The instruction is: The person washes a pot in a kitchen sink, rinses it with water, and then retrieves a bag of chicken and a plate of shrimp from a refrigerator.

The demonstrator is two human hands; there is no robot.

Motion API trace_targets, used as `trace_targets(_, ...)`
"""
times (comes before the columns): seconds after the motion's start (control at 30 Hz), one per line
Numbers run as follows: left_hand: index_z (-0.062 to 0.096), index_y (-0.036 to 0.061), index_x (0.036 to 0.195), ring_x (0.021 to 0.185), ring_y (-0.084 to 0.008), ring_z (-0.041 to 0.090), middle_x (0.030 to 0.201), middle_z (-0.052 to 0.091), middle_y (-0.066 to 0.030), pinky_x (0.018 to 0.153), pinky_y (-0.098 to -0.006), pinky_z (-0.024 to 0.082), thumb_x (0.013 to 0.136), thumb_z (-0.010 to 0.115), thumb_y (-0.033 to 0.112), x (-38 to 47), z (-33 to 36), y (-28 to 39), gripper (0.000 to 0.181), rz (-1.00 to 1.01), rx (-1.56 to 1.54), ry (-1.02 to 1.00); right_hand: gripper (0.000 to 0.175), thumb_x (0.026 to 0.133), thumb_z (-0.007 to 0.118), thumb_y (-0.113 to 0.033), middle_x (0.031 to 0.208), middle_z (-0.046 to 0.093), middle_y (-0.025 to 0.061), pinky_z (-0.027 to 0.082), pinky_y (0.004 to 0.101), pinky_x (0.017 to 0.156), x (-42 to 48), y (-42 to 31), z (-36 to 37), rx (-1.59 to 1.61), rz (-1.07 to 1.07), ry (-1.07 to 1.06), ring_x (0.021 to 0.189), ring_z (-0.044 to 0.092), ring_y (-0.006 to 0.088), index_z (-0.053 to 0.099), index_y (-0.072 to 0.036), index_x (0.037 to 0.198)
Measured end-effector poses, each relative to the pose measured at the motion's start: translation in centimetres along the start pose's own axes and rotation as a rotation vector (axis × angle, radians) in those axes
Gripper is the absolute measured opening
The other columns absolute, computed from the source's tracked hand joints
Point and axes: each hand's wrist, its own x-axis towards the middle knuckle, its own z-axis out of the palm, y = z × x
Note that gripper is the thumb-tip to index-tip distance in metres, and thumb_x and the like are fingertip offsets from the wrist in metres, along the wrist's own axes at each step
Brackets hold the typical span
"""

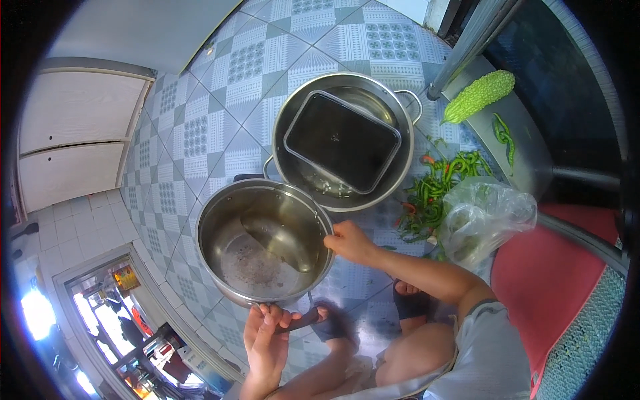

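Before me a deep stainless steel pot (225,250) is held with its inside towards me. Brownish specks mark its bottom, and a shiny curved patch lies along one side; I cannot tell whether that is water. My right hand (350,242) grips the pot at its right rim. At the near side, my left hand (267,325) has its fingers at the pot's handle, which they mostly hide. Just beyond stands a wide two-handled steel pot (280,120) with some liquid in it. A black rectangular container (342,142) with a clear rim rests inside, tilted.
Green and red chili peppers (432,195) lie heaped on the tiled floor (240,105), beside a clear plastic bag (487,212). A bitter melon (480,95) and a green chili (503,137) rest on a grey ledge (532,155). White cabinets (80,110) stand left.
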Motion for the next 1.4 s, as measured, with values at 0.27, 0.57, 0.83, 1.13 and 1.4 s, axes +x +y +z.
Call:
trace_targets(0.27,0.041,0.0056,0.096,0.075,-0.0137,0.044,0.077,0.040,0.0003,0.084,-0.0380,0.042,0.083,0.056,0.020,-0.1,0.1,0.1,0.023,-0.002,-0.002,-0.013,0.027,0.069,0.052,-0.021,0.051,0.057,0.0129,0.044,0.0319,0.050,0.2,0.4,0.0,0.020,0.002,-0.027,0.049,0.058,0.0202,0.058,0.003,0.057)
trace_targets(0.57,0.042,0.0050,0.096,0.075,-0.0139,0.044,0.078,0.041,0.0001,0.085,-0.0379,0.041,0.083,0.056,0.019,0.0,0.3,0.2,0.024,0.000,-0.014,-0.004,0.027,0.069,0.053,-0.020,0.050,0.056,0.0131,0.044,0.0321,0.048,0.5,0.7,0.1,0.043,-0.007,-0.029,0.047,0.057,0.0202,0.058,0.004,0.057)
trace_targets(0.83,0.041,0.0054,0.096,0.075,-0.0139,0.044,0.078,0.041,0.0001,0.086,-0.0381,0.041,0.082,0.057,0.020,0.0,0.7,0.3,0.026,-0.001,-0.011,-0.004,0.028,0.070,0.053,-0.020,0.049,0.056,0.0131,0.043,0.0308,0.047,0.7,1.1,0.1,0.091,0.001,-0.033,0.047,0.057,0.0185,0.057,0.005,0.056)
trace_targets(1.13,0.041,0.0057,0.097,0.076,-0.0139,0.044,0.078,0.041,-0.0001,0.086,-0.0384,0.041,0.082,0.057,0.019,0.0,0.9,0.3,0.025,-0.001,-0.010,-0.008,0.028,0.070,0.053,-0.019,0.049,0.056,0.0120,0.042,0.0295,0.046,0.8,1.5,0.2,0.104,-0.013,-0.032,0.047,0.056,0.0166,0.057,0.005,0.057)
trace_targets(1.4,0.040,0.0054,0.097,0.077,-0.0145,0.044,0.079,0.041,-0.0006,0.087,-0.0387,0.040,0.082,0.057,0.018,0.0,1.3,0.5,0.026,-0.006,0.000,-0.013,0.027,0.070,0.053,-0.019,0.050,0.056,0.0102,0.042,0.0281,0.046,0.6,1.1,0.1,0.138,-0.003,-0.025,0.047,0.055,0.0159,0.058,0.004,0.058)
